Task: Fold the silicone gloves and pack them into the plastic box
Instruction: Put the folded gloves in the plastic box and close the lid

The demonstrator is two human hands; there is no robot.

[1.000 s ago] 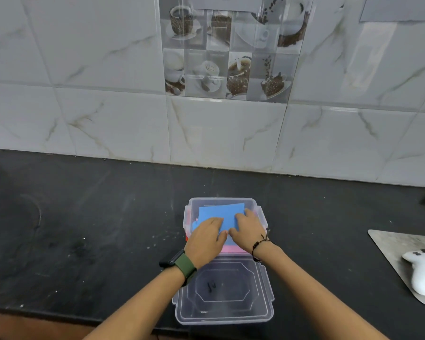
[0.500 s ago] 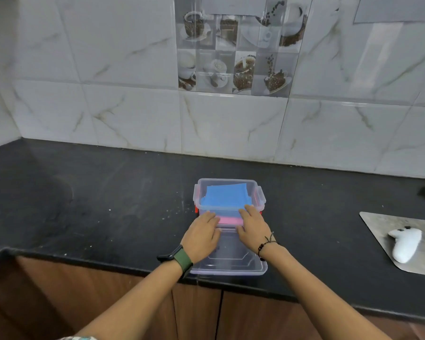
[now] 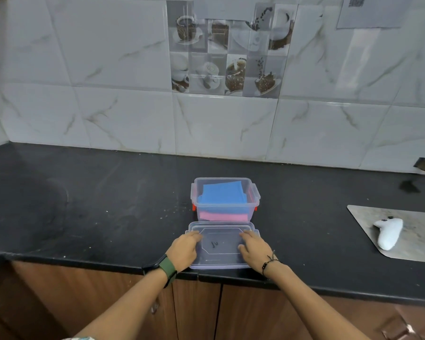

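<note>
Clear glossy plastic box [image 3: 225, 192] on a matt black counter [image 3: 96, 204] against glossy marble-look tiles [image 3: 108, 94].

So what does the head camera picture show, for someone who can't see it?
Two hands, left hand and right hand, rest on a clear lid lying flat on a black counter. Just behind it, an open plastic box holds a folded blue glove on a pink glove.
</note>
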